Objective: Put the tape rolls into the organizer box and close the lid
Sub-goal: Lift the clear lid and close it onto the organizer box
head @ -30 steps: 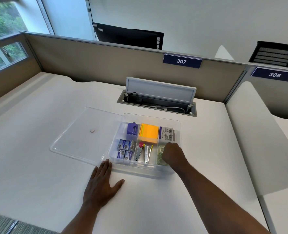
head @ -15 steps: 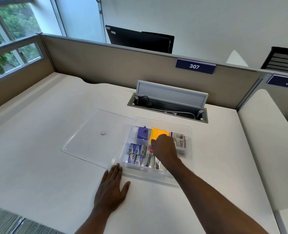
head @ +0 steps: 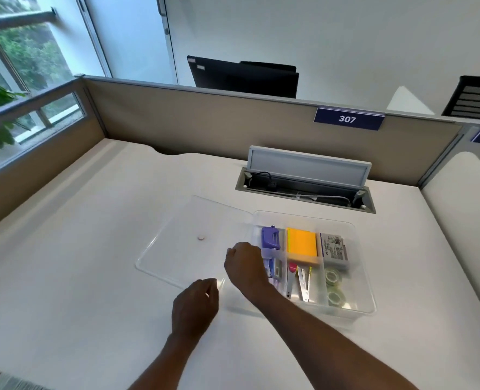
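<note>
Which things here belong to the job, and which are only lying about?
Job: two tape rolls, organizer box, clear lid, left hand, right hand.

Lying about: purple punch, orange notes, desk cable tray, monitor.

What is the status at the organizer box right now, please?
Both tape rolls in organizer box, near-right compartment. Lid open, flat on desk. Left hand and right hand at lid edge, grip unclear. Nothing blocking.
</note>
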Action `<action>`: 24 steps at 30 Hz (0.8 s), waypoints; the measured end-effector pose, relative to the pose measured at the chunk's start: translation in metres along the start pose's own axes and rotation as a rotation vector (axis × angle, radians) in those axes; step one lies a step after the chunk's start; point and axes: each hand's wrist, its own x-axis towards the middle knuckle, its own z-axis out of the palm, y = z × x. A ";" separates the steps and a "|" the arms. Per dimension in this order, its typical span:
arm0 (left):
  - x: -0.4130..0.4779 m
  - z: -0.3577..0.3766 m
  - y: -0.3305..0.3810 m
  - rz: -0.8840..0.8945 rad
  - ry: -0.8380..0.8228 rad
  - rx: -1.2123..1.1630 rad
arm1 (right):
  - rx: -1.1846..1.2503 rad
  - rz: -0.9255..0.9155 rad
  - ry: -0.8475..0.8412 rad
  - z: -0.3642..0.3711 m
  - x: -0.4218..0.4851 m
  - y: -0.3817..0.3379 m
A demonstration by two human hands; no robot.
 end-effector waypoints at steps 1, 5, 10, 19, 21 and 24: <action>0.010 -0.008 -0.007 -0.007 0.011 0.002 | -0.014 0.004 -0.008 0.010 -0.002 -0.007; 0.044 -0.027 -0.034 -0.020 0.109 -0.044 | -0.016 0.133 -0.074 0.042 0.001 -0.022; 0.080 -0.036 -0.066 -0.017 0.174 -0.050 | -0.010 0.339 -0.255 0.064 0.010 -0.016; 0.134 -0.037 -0.111 -0.208 -0.106 0.081 | 0.177 0.577 -0.111 0.085 0.038 -0.035; 0.140 -0.039 -0.114 -0.229 -0.120 0.108 | 0.285 0.642 -0.084 0.085 0.043 -0.039; 0.151 -0.044 -0.116 -0.265 -0.101 0.088 | 0.406 0.703 -0.125 0.086 0.055 -0.038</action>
